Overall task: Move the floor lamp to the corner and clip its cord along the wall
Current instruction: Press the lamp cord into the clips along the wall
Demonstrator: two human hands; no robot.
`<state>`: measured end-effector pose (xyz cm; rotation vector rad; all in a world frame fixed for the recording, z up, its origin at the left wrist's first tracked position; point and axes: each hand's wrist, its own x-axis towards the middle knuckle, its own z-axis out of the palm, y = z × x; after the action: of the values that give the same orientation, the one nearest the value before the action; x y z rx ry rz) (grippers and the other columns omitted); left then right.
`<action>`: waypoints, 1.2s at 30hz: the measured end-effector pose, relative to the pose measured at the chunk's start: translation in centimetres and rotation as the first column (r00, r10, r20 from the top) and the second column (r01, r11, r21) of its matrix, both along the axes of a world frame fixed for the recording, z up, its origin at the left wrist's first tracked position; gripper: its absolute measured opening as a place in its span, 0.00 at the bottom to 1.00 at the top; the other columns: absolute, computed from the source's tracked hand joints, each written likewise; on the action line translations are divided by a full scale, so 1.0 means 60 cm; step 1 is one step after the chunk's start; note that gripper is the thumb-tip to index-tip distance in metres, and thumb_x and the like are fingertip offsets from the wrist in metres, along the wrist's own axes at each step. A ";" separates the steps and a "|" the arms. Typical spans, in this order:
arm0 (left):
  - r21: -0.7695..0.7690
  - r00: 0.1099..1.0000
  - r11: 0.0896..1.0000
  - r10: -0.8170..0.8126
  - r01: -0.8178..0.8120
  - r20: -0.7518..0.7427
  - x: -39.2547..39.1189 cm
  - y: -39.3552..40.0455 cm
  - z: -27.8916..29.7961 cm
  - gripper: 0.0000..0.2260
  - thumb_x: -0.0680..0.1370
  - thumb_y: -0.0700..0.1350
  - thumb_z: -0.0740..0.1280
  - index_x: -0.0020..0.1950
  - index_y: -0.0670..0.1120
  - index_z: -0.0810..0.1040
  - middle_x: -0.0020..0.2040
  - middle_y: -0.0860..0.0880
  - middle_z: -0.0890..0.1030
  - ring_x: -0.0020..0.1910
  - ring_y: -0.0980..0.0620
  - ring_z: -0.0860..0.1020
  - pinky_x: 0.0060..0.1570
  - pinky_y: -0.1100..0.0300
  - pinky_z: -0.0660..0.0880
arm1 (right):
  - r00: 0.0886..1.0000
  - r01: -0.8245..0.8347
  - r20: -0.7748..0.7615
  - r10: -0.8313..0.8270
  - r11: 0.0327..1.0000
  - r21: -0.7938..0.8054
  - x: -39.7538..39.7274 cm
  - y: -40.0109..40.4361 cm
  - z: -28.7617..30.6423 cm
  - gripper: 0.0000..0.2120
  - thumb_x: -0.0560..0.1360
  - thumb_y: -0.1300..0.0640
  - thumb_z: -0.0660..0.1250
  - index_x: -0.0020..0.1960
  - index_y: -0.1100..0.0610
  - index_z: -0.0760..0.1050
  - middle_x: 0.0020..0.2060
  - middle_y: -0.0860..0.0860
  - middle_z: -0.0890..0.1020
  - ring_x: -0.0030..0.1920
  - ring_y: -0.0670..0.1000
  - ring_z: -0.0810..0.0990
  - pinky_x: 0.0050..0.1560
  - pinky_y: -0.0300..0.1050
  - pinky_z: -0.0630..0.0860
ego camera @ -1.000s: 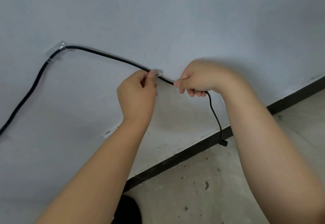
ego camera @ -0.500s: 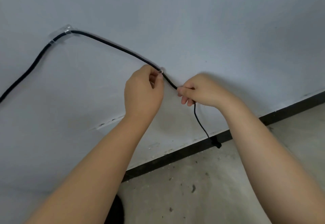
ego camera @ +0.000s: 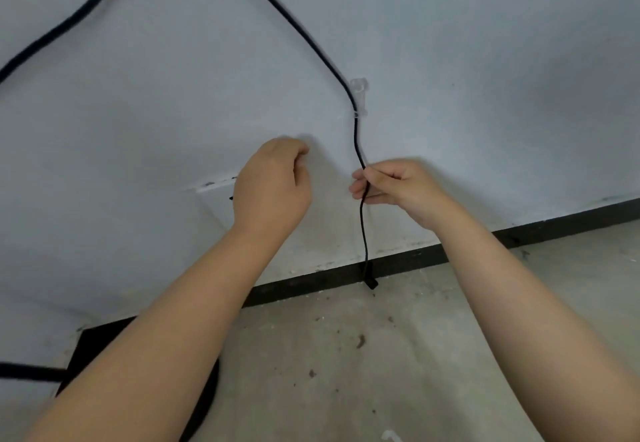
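A black cord (ego camera: 298, 31) runs down the pale wall from the top edge, through a clear plastic clip (ego camera: 358, 98) stuck to the wall. Below the clip my right hand (ego camera: 398, 188) pinches the cord between thumb and fingers. The cord hangs on to its plug end (ego camera: 370, 280) at the skirting. My left hand (ego camera: 273, 188) hovers left of the cord with curled fingers, apart from it; I see nothing in it. Another stretch of the cord (ego camera: 52, 32) drops to the left edge. A dark round shape, maybe the lamp base (ego camera: 204, 403), shows under my left forearm.
A black skirting board (ego camera: 554, 226) runs along the foot of the wall above a speckled concrete floor (ego camera: 346, 372). A white wall plate (ego camera: 216, 195) sits behind my left hand. A small white piece (ego camera: 389, 436) lies on the floor at the bottom edge.
My left hand has let go of the clip and cord and dropped lower left. The cord now sits in the clip. The view has tilted down; my right hand still grips the cord.
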<state>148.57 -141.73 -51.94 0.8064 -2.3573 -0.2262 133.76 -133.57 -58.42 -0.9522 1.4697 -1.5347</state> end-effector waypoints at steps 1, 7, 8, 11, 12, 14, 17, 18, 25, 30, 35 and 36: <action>0.023 1.000 1.000 0.020 -0.021 0.015 0.011 -0.001 -0.015 0.10 0.76 0.34 0.60 0.54 0.38 0.77 0.52 0.39 0.81 0.50 0.41 0.77 0.41 0.61 0.66 | 0.998 0.007 -0.065 -0.006 1.000 0.012 0.002 -0.002 -0.005 0.07 0.76 0.64 0.58 0.48 0.58 0.74 0.37 0.50 0.80 0.32 0.37 0.80 0.43 0.33 0.78; 0.234 0.983 0.955 0.169 -0.183 0.077 0.080 0.004 -0.122 0.09 0.77 0.35 0.59 0.54 0.38 0.77 0.51 0.39 0.80 0.48 0.42 0.76 0.43 0.59 0.69 | 0.940 0.161 -0.308 -0.147 0.987 0.020 0.021 -0.011 -0.027 0.08 0.72 0.68 0.62 0.39 0.57 0.74 0.36 0.52 0.79 0.27 0.36 0.78 0.35 0.28 0.76; 0.269 0.978 0.941 0.192 -0.206 0.079 0.090 0.007 -0.139 0.09 0.77 0.35 0.60 0.54 0.38 0.77 0.51 0.38 0.80 0.48 0.42 0.76 0.43 0.59 0.68 | 0.941 0.154 -0.310 -0.133 0.987 0.045 0.024 -0.012 -0.029 0.09 0.72 0.67 0.62 0.37 0.56 0.74 0.33 0.51 0.79 0.26 0.36 0.78 0.34 0.28 0.76; 0.370 0.966 0.893 0.244 -0.257 0.083 0.111 0.018 -0.183 0.09 0.76 0.35 0.60 0.53 0.38 0.76 0.51 0.38 0.79 0.47 0.41 0.77 0.44 0.57 0.71 | 0.933 0.110 -0.357 -0.039 0.977 0.181 0.040 -0.020 -0.047 0.05 0.72 0.67 0.63 0.39 0.59 0.75 0.31 0.50 0.77 0.24 0.36 0.77 0.31 0.28 0.76; 0.402 0.962 0.874 0.260 -0.273 0.087 0.116 0.019 -0.195 0.08 0.76 0.36 0.60 0.53 0.38 0.76 0.50 0.38 0.79 0.46 0.41 0.77 0.45 0.56 0.72 | 0.928 0.090 -0.372 0.005 0.968 0.236 0.048 -0.024 -0.057 0.04 0.72 0.66 0.63 0.41 0.60 0.75 0.30 0.50 0.77 0.24 0.36 0.77 0.31 0.28 0.76; 0.469 0.950 0.828 0.291 -0.308 0.111 0.122 0.017 -0.217 0.09 0.76 0.36 0.60 0.53 0.39 0.76 0.51 0.39 0.80 0.48 0.41 0.77 0.46 0.55 0.73 | 0.936 0.058 -0.347 0.063 0.943 0.327 0.068 -0.029 -0.079 0.03 0.73 0.66 0.63 0.42 0.61 0.75 0.31 0.51 0.76 0.25 0.39 0.78 0.34 0.31 0.78; 0.588 0.947 0.742 0.263 -0.320 0.184 0.133 0.006 -0.246 0.11 0.77 0.36 0.60 0.57 0.40 0.75 0.57 0.40 0.79 0.55 0.42 0.76 0.53 0.55 0.73 | 0.988 0.019 -0.148 0.032 0.943 0.333 0.097 -0.038 -0.096 0.07 0.75 0.65 0.60 0.40 0.62 0.75 0.34 0.52 0.78 0.30 0.42 0.80 0.36 0.33 0.80; 0.628 0.953 0.717 0.222 -0.303 0.207 0.136 0.004 -0.254 0.12 0.77 0.37 0.59 0.60 0.40 0.73 0.60 0.40 0.77 0.58 0.42 0.75 0.57 0.55 0.72 | 0.998 0.003 -0.067 0.019 0.950 0.311 0.105 -0.043 -0.097 0.09 0.75 0.65 0.60 0.38 0.61 0.74 0.35 0.52 0.79 0.31 0.43 0.81 0.36 0.33 0.80; 0.657 0.998 0.751 0.043 -0.064 0.049 0.158 -0.007 -0.269 0.12 0.79 0.33 0.57 0.60 0.35 0.72 0.57 0.35 0.77 0.58 0.40 0.74 0.59 0.52 0.68 | 0.969 -0.066 0.247 0.013 0.976 0.209 0.137 -0.069 -0.100 0.11 0.76 0.65 0.58 0.38 0.61 0.75 0.28 0.50 0.85 0.32 0.47 0.84 0.37 0.37 0.82; 0.598 0.997 0.797 0.064 -0.082 0.052 0.161 -0.018 -0.269 0.08 0.77 0.37 0.62 0.49 0.37 0.80 0.46 0.36 0.81 0.47 0.40 0.77 0.46 0.54 0.73 | 0.997 0.070 0.010 -0.075 0.964 0.256 0.155 -0.077 -0.120 0.09 0.73 0.65 0.64 0.34 0.59 0.75 0.31 0.55 0.79 0.26 0.44 0.82 0.32 0.34 0.81; 0.432 0.978 0.881 0.137 -0.194 0.160 0.144 -0.030 -0.272 0.10 0.79 0.42 0.60 0.51 0.40 0.80 0.46 0.38 0.80 0.45 0.41 0.76 0.36 0.59 0.64 | 0.972 0.232 -0.078 -0.219 0.936 0.265 0.170 -0.088 -0.141 0.09 0.72 0.60 0.66 0.32 0.57 0.75 0.29 0.53 0.77 0.21 0.42 0.78 0.25 0.32 0.77; 0.417 0.974 0.885 0.152 -0.209 0.166 0.139 -0.031 -0.271 0.10 0.79 0.42 0.60 0.51 0.40 0.80 0.47 0.39 0.80 0.45 0.41 0.76 0.36 0.59 0.64 | 0.960 0.278 -0.094 -0.262 0.922 0.268 0.172 -0.091 -0.144 0.08 0.72 0.60 0.66 0.34 0.59 0.75 0.29 0.53 0.77 0.21 0.42 0.77 0.24 0.32 0.77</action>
<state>156.89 -143.61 -68.19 1.2801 -2.3616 -0.6538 144.08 -139.04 -67.06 -0.6491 1.8634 -1.4455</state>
